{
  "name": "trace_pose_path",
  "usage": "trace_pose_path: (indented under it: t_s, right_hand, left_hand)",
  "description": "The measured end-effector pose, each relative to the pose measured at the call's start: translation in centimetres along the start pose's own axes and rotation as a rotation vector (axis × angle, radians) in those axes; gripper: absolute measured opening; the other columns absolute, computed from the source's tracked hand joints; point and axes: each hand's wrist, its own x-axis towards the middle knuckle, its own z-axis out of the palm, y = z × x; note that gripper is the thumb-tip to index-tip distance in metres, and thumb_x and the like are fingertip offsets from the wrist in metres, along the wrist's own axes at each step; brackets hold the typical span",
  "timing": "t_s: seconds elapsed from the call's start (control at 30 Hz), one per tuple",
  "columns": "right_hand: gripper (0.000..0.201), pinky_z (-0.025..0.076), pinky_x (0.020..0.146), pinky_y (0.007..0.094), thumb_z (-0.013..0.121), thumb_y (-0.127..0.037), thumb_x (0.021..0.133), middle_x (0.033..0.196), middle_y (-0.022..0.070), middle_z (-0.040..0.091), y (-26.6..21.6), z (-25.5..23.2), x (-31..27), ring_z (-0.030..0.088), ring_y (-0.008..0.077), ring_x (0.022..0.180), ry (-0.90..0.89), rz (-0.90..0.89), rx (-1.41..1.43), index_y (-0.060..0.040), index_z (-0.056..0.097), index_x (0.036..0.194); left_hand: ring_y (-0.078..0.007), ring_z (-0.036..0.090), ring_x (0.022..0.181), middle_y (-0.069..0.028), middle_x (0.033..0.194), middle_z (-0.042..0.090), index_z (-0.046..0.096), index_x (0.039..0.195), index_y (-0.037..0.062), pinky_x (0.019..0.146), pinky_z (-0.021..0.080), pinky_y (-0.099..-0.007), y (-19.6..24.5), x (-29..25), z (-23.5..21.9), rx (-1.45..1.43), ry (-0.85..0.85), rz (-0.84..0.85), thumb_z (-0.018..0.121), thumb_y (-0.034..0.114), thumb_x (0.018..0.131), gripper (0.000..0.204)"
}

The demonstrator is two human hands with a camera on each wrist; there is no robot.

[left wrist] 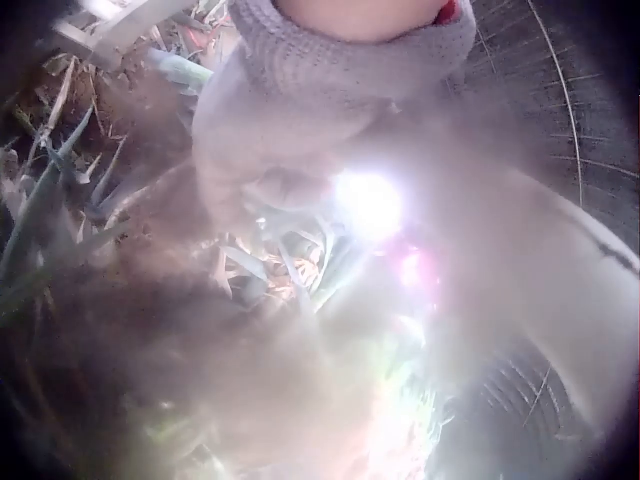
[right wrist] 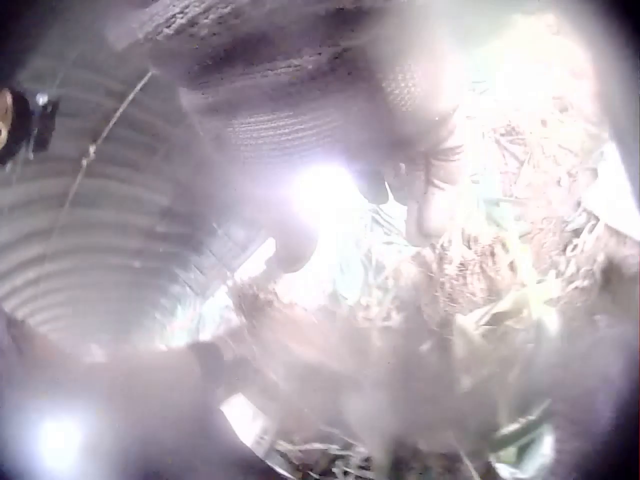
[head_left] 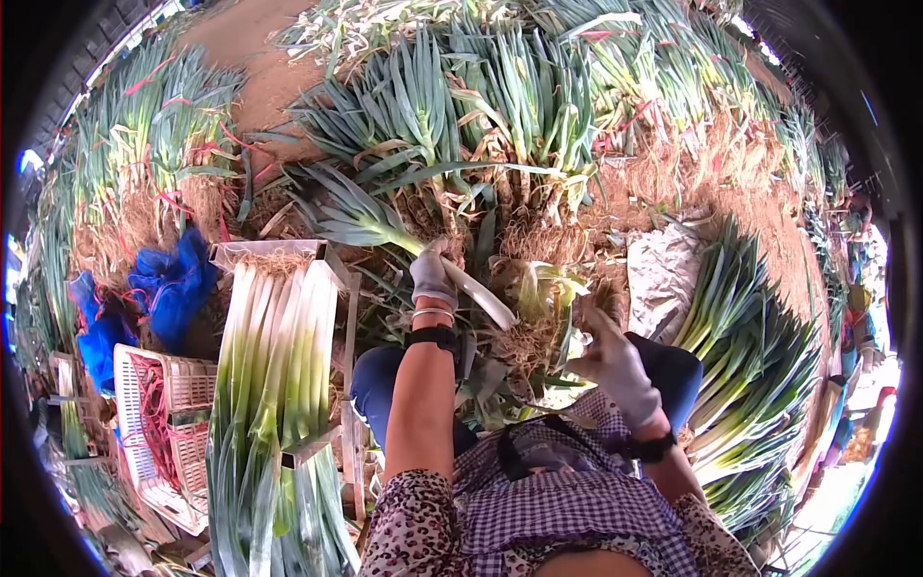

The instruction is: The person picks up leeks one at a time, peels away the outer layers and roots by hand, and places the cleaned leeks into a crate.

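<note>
In the head view my gloved left hand (head_left: 435,275) grips a leek (head_left: 487,300) round its stalk. The leek's white root end points down to the right, and its green leaves spread toward the upper left. Apart from it on the right, my gloved right hand (head_left: 623,373) holds nothing that shows, its fingers extended and the thumb spread. Below the hands lies a heap of roots and peeled leaves (head_left: 529,351). Glare and blur cover much of both wrist views; the left glove (left wrist: 290,110) and the right glove (right wrist: 300,110) show at the top.
Trimmed leeks (head_left: 274,356) lie in a metal-ended rack at left, beside a white plastic crate (head_left: 144,433) with red ties. Blue netting (head_left: 173,288) lies behind the crate. Untrimmed leeks (head_left: 423,106) stand ahead; more leeks (head_left: 745,385) are piled at right by a pale sheet (head_left: 663,274).
</note>
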Motion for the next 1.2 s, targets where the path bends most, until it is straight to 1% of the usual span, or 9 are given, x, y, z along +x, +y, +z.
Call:
trace_pose_path:
  t_s: [0.2,0.27,0.57,0.67,0.77,0.87,1.03,1.1,1.2]
  right_hand:
    - [0.04,0.051,0.066,0.0258,0.067,-0.007,0.087,0.094,0.0022,0.064,-2.0,8.6,4.8,0.061,0.0101,0.077,-0.274,0.533,0.887,0.0017,0.055,0.124]
    - [0.046,0.05,0.072,0.0258,0.067,-0.011,0.088,0.099,0.0043,0.064,1.1,13.1,4.6,0.06,0.0089,0.084,-0.068,0.21,0.71,0.0037,0.049,0.129]
    - [0.052,0.047,0.075,0.0231,0.057,-0.003,0.089,0.097,0.0064,0.063,-0.6,6.8,-2.2,0.057,0.0084,0.083,-0.165,0.345,0.43,0.0002,0.043,0.139]
    - [0.044,0.046,0.062,0.0257,0.055,0.0,0.086,0.073,0.003,0.054,-0.9,-0.1,-7.4,0.053,0.0086,0.065,0.021,0.005,0.043,0.0008,0.055,0.129]
    - [0.029,0.046,0.057,0.0275,0.054,-0.002,0.084,0.073,0.0049,0.054,-5.8,-5.8,-4.7,0.054,0.0122,0.059,0.246,0.434,0.532,0.0,0.063,0.112]
    - [0.033,0.045,0.058,0.0277,0.053,-0.02,0.094,0.106,0.011,0.067,-7.4,-6.4,3.3,0.057,0.0139,0.063,0.244,0.027,0.863,-0.0055,0.059,0.123]
    - [0.07,0.057,0.08,0.0353,0.061,-0.045,0.09,0.121,0.0215,0.061,-4.5,-0.2,12.1,0.066,0.0277,0.091,-0.233,0.275,-0.244,-0.0019,0.04,0.141]
    - [0.054,0.057,0.066,0.035,0.059,-0.043,0.092,0.088,0.0169,0.068,0.7,4.8,11.1,0.068,0.0262,0.075,-0.393,-0.143,-0.363,0.0006,0.053,0.123]
    - [0.044,0.053,0.064,0.0401,0.064,-0.046,0.086,0.074,0.0185,0.066,0.7,7.3,7.4,0.067,0.0336,0.071,-0.39,0.021,-0.488,-0.0069,0.064,0.105]
  left_hand:
    - [-0.0199,0.049,0.045,-0.0074,0.058,0.051,0.058,0.074,-0.0009,0.048,0.048,-0.0333,-2.0,-1.3,-0.3,0.015,0.057,0.044,0.065,0.002,0.079,0.009]
    - [-0.0216,0.048,0.041,-0.0089,0.057,0.052,0.058,0.071,-0.0011,0.044,0.046,-0.0346,-2.9,0.3,-1.4,0.104,0.053,0.068,0.066,-0.002,0.076,0.01]
    - [-0.0259,0.06,0.051,-0.0101,0.067,0.062,0.062,0.078,-0.0022,0.046,0.047,-0.0385,-8.9,-1.8,-2.0,0.413,0.306,-0.104,0.067,0.004,0.079,0.008]
    - [-0.0192,0.067,0.074,-0.0051,0.085,0.068,0.066,0.097,0.0024,0.059,0.051,-0.0352,-7.8,7.9,-8.4,1.03,0.374,0.211,0.068,0.027,0.084,0.028]
    - [-0.0199,0.061,0.061,-0.007,0.075,0.061,0.06,0.092,0.0012,0.058,0.051,-0.0329,-3.3,1.6,-2.8,0.329,0.322,0.172,0.072,0.016,0.08,0.022]
    - [-0.0193,0.057,0.056,-0.0069,0.071,0.057,0.055,0.091,0.0019,0.059,0.053,-0.0329,-4.8,-0.3,-1.2,0.083,0.123,0.17,0.072,0.013,0.081,0.022]
    - [-0.019,0.058,0.061,-0.0062,0.075,0.057,0.059,0.094,0.0028,0.063,0.054,-0.0318,-5.2,-3.6,-2.2,0.012,-0.001,0.065,0.07,0.018,0.085,0.021]
    - [-0.0193,0.058,0.063,-0.0057,0.076,0.058,0.059,0.096,0.0037,0.061,0.053,-0.0333,-5.6,-4.2,-3.3,0.076,0.004,-0.013,0.07,0.02,0.085,0.022]
    - [-0.0197,0.059,0.067,-0.0051,0.076,0.059,0.059,0.099,0.0054,0.059,0.05,-0.0363,-5.7,-4.8,-3.9,0.18,-0.005,-0.12,0.068,0.025,0.087,0.025]
